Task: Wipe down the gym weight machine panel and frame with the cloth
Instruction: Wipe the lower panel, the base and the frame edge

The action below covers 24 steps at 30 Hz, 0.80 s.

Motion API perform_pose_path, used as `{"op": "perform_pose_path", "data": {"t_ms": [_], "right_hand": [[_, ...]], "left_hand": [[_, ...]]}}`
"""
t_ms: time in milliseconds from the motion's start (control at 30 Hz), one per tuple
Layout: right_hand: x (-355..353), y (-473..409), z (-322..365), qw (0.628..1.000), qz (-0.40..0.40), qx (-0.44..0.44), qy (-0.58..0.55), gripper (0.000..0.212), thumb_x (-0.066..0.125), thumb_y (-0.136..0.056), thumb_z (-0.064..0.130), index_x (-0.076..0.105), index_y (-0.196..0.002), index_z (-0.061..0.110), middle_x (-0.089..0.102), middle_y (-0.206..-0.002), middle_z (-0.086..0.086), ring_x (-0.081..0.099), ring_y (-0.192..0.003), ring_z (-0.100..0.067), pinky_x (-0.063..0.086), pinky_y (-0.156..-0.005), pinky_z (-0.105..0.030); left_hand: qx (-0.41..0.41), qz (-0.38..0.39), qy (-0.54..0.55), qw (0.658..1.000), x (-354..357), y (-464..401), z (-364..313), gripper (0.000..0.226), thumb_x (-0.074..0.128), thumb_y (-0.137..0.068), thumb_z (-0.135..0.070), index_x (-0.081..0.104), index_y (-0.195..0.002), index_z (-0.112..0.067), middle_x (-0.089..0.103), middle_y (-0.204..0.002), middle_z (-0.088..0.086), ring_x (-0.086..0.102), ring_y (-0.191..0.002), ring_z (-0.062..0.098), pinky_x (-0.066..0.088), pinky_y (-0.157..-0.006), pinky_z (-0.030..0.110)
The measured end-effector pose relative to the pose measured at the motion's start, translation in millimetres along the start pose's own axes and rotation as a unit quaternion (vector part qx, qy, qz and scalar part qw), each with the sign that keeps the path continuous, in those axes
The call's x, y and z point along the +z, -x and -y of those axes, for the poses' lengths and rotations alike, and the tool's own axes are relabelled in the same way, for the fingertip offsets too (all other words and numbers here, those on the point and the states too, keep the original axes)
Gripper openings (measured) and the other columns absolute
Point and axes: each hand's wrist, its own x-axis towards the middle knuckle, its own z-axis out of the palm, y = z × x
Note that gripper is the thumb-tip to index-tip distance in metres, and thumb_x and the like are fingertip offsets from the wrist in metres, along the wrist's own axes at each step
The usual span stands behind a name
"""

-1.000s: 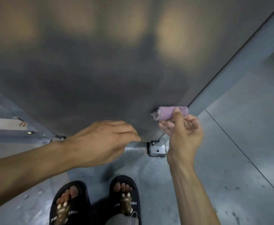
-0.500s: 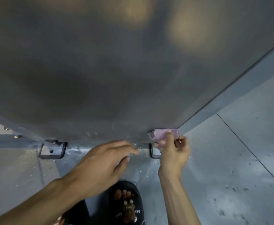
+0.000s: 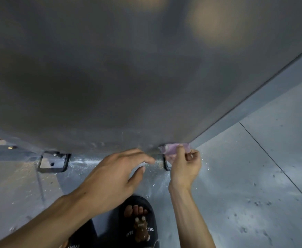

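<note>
A broad dark grey panel (image 3: 128, 72) fills the upper two thirds of the frame, dully reflective, with blurred warm patches of light near the top. Its bottom edge runs across the middle, and a paler frame rail (image 3: 264, 97) slants along its right side. Below lies a grey floor (image 3: 254, 185), speckled with marks and small bright flecks. A black floor bracket (image 3: 52, 162) sits at centre left. The right hand (image 3: 185, 167) pinches a crumpled purple cloth (image 3: 175, 149) against the panel's lower right corner. The left hand (image 3: 114, 178) hovers beside it, fingers relaxed and holding nothing. A black slipper (image 3: 139, 224) shows at the bottom centre.
</note>
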Motion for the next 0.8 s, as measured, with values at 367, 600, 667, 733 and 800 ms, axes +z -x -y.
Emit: {"op": "perform_pose_path", "data": {"t_ms": [367,600,667,733,800], "right_hand": [[-4,21,70,0.987,0.034,-0.141,-0.062,0.019,0.069,-0.096,0.015,0.053,-0.086,0.014,0.056,-0.074,-0.017,0.06,-0.06,-0.022,0.062,-0.074,-0.047],[3,6,19,0.996,0.006,-0.089,-0.025,0.017,0.067,-0.09,0.022,0.054,-0.088,0.01,0.059,-0.082,-0.01,0.06,-0.075,-0.024,0.059,-0.077,-0.063],[1,0,2,0.999,0.014,-0.05,-0.014,0.014,0.064,-0.092,0.015,0.053,-0.091,0.007,0.062,-0.086,-0.012,0.063,-0.079,-0.02,0.061,-0.077,-0.06],[-1,-5,-13,1.0,0.014,-0.006,0.021,0.009,0.062,-0.095,0.012,0.055,-0.093,0.008,0.067,-0.09,-0.012,0.067,-0.083,-0.023,0.062,-0.079,-0.057],[-3,-10,-24,0.998,0.012,0.029,0.049,0.007,0.061,-0.096,0.012,0.056,-0.094,0.009,0.07,-0.093,-0.01,0.071,-0.089,-0.026,0.062,-0.082,-0.054]], "left_hand": [[-0.022,0.014,0.0,1.0,3,0,1,0.03,0.057,-0.101,-0.025,0.066,-0.124,-0.041,0.06,-0.121,-0.036,0.054,-0.114,-0.016,0.042,-0.098,0.008],[-0.033,0.011,-0.002,0.999,2,2,4,0.031,0.056,-0.101,-0.025,0.065,-0.125,-0.042,0.06,-0.119,-0.037,0.053,-0.114,-0.017,0.037,-0.095,0.003],[-0.034,0.013,-0.004,0.999,2,4,6,0.03,0.055,-0.101,-0.026,0.065,-0.125,-0.042,0.06,-0.121,-0.036,0.053,-0.115,-0.017,0.04,-0.098,0.006],[-0.034,0.016,-0.01,0.999,2,6,6,0.03,0.055,-0.101,-0.026,0.066,-0.124,-0.042,0.061,-0.12,-0.035,0.053,-0.114,-0.016,0.039,-0.097,0.005],[-0.039,0.018,-0.014,0.999,2,7,7,0.03,0.055,-0.101,-0.026,0.066,-0.124,-0.042,0.06,-0.119,-0.036,0.052,-0.114,-0.017,0.034,-0.094,0.0]]}}
